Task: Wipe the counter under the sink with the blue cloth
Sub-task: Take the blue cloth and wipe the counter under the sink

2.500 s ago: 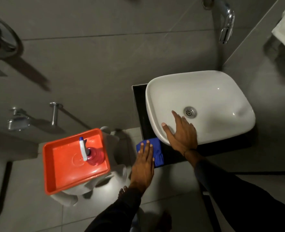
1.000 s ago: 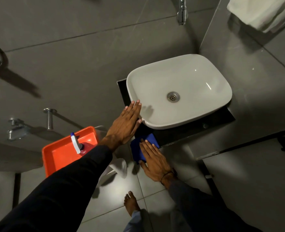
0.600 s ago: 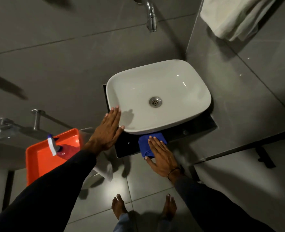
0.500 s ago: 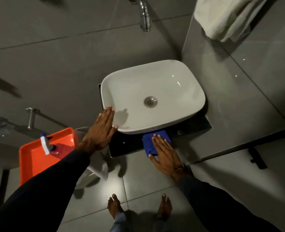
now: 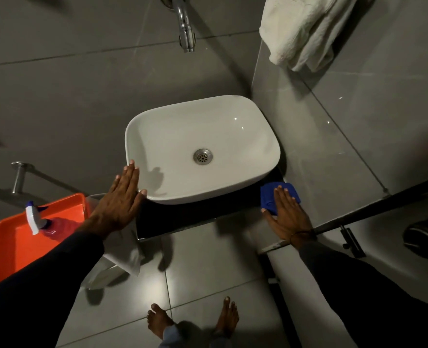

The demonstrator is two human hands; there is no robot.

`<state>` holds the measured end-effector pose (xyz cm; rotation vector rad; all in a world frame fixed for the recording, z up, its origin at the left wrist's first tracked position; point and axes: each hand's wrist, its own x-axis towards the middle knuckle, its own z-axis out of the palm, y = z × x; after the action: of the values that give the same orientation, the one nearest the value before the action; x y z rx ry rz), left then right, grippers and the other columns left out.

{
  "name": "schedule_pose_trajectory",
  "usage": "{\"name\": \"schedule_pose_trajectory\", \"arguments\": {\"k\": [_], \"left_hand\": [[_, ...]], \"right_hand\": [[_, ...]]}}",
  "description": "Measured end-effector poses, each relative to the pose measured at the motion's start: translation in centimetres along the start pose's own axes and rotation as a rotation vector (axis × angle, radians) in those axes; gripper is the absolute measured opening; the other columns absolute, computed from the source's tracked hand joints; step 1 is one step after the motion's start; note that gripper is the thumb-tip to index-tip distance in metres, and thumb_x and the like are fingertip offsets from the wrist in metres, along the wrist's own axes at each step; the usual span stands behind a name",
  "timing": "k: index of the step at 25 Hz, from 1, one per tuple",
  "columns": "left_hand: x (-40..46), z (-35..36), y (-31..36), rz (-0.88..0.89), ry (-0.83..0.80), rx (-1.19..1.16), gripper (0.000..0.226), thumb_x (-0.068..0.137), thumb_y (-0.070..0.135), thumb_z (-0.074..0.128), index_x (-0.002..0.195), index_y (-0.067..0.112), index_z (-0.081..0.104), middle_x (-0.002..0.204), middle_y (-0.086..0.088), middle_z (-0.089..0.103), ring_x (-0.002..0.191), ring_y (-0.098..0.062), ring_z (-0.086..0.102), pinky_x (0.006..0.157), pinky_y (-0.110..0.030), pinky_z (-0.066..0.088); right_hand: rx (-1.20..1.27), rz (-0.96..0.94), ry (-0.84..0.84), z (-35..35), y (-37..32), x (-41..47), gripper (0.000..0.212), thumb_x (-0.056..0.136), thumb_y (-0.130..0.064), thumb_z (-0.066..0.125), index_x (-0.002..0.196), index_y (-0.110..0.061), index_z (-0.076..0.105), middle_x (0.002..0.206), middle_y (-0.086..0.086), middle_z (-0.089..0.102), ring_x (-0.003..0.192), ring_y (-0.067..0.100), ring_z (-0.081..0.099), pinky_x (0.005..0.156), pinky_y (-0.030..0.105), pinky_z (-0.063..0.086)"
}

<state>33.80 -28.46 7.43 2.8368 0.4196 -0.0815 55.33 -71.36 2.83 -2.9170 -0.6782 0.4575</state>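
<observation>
The right hand [image 5: 287, 213] lies flat, fingers spread and straight, pressing the blue cloth [image 5: 270, 195] onto the dark desk [image 5: 195, 217] at the basin's five o'clock corner; it pins the cloth under the palm and fingers and does not pinch it. The left hand [image 5: 122, 199] is likewise open and flat, holding nothing, its fingers resting against the rim of the white sink [image 5: 172, 136] at about eight o'clock, apparently as a brace. The cloth sits at the right-hand end of the strip of desk that shows in front of the basin, close to the grey side wall [image 5: 333, 136]. To do this stroke well, the person would likely keep the palm weight even so the cloth slides with the hand and does not bunch, run it along the whole front strip toward seven o'clock, and tuck the fingertips in under the basin's overhang where grime would collect. The corner against the wall deserves a small extra pass, since a flat hand tends to skip it. The braced hand helps balance but should not push the basin. An orange tray [image 5: 9, 247] holding a spray bottle [image 5: 49, 224] stands well apart at nine o'clock, within reach if more cleaner is wanted.
</observation>
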Motion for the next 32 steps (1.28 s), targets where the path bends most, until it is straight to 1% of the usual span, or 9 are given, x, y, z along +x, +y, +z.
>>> {"name": "schedule_pose_trajectory", "arguments": {"k": [2, 8, 13, 16, 23, 25, 28, 30, 32], "left_hand": [[0.0, 0.5, -0.3, 0.007, -0.003, -0.001, 0.076, 0.101, 0.057, 0.008, 0.16, 0.013, -0.01, 0.171, -0.007, -0.012, 0.159, -0.023, -0.006, 0.129, -0.044, 0.004], [0.1, 0.7, -0.6, 0.008, 0.026, -0.012, 0.075, 0.1, 0.06, 0.005, 0.159, 0.019, -0.015, 0.17, -0.003, -0.017, 0.159, -0.019, -0.009, 0.124, -0.019, -0.017], [-0.1, 0.0, 0.4, 0.017, 0.057, 0.022, 0.079, 0.1, 0.051, 0.013, 0.159, -0.001, 0.005, 0.17, -0.018, -0.001, 0.159, -0.031, 0.004, 0.129, -0.048, 0.01], [-0.3, -0.2, 1.0, 0.016, 0.076, 0.036, 0.078, 0.1, 0.048, 0.015, 0.158, -0.005, 0.008, 0.169, -0.022, 0.002, 0.158, -0.033, 0.006, 0.129, -0.049, 0.012], [-0.3, 0.7, 1.3, -0.034, 0.058, -0.028, 0.075, 0.102, 0.047, 0.013, 0.16, 0.0, 0.002, 0.17, -0.018, -0.004, 0.159, -0.03, -0.001, 0.13, -0.049, 0.008], [-1.0, 1.0, 2.8, -0.134, 0.073, -0.165, 0.07, 0.106, 0.042, 0.018, 0.161, 0.005, -0.003, 0.171, -0.014, -0.009, 0.159, -0.028, -0.006, 0.13, -0.048, 0.003], [-3.7, 3.0, 6.1, -0.383, 0.177, -0.482, 0.07, 0.108, 0.038, 0.033, 0.162, 0.013, -0.004, 0.172, -0.007, -0.007, 0.159, -0.022, -0.007, 0.128, -0.041, -0.003], [-6.0, 5.3, 8.7, -0.571, 0.26, -0.551, 0.07, 0.103, 0.033, 0.048, 0.158, 0.003, 0.017, 0.168, -0.017, 0.017, 0.156, -0.032, 0.017, 0.127, -0.042, 0.016], [-7.3, 7.4, 11.3, -0.751, 0.332, -0.585, 0.049, 0.098, 0.032, 0.059, 0.132, 0.0, 0.046, 0.139, -0.022, 0.047, 0.126, -0.04, 0.052, 0.099, -0.039, 0.046]], "right_hand": [[0.064, 0.044, 0.013, 0.5, -1.9, -0.7, 0.083, 0.101, -0.054, 0.04, 0.162, -0.01, 0.005, 0.17, 0.009, 0.003, 0.159, 0.024, 0.003, 0.13, 0.038, 0.005], [0.066, -0.239, -0.046, 2.3, -4.9, -3.1, 0.084, 0.098, -0.054, 0.047, 0.162, -0.016, 0.008, 0.17, -0.003, 0.002, 0.159, 0.016, -0.001, 0.13, 0.035, 0.004], [-0.015, 0.016, -0.057, 0.5, -0.5, 0.8, 0.085, 0.1, -0.053, 0.043, 0.162, -0.014, 0.001, 0.171, 0.004, 0.001, 0.159, 0.02, 0.001, 0.129, 0.04, 0.008], [0.007, 0.064, -0.068, 1.3, -2.5, 0.8, 0.082, 0.102, -0.049, 0.039, 0.161, -0.011, -0.001, 0.171, 0.008, -0.003, 0.159, 0.025, -0.002, 0.129, 0.043, 0.007], [0.092, -0.216, -0.143, 5.6, -15.0, -5.3, 0.078, 0.101, -0.036, 0.04, 0.16, -0.015, -0.007, 0.17, 0.004, -0.01, 0.158, 0.022, -0.008, 0.13, 0.042, 0.003], [0.091, -0.354, -0.189, 7.1, -19.3, -6.9, 0.078, 0.101, -0.033, 0.042, 0.161, -0.015, -0.005, 0.17, 0.002, -0.01, 0.158, 0.022, -0.008, 0.13, 0.041, 0.003], [0.146, -0.369, -0.185, 7.7, -21.5, -6.9, 0.072, 0.102, -0.026, 0.043, 0.161, -0.016, 0.004, 0.17, -0.001, -0.002, 0.159, 0.019, -0.003, 0.129, 0.037, 0.005], [0.287, -0.324, -0.142, 7.2, -21.3, -6.2, 0.06, 0.102, -0.018, 0.045, 0.159, -0.016, 0.025, 0.169, 0.0, 0.018, 0.158, 0.018, 0.013, 0.128, 0.034, 0.019], [0.432, -0.257, -0.087, 6.3, -21.0, -5.4, 0.046, 0.101, -0.011, 0.05, 0.147, -0.013, 0.05, 0.157, 0.005, 0.045, 0.148, 0.023, 0.041, 0.12, 0.034, 0.038]]}}
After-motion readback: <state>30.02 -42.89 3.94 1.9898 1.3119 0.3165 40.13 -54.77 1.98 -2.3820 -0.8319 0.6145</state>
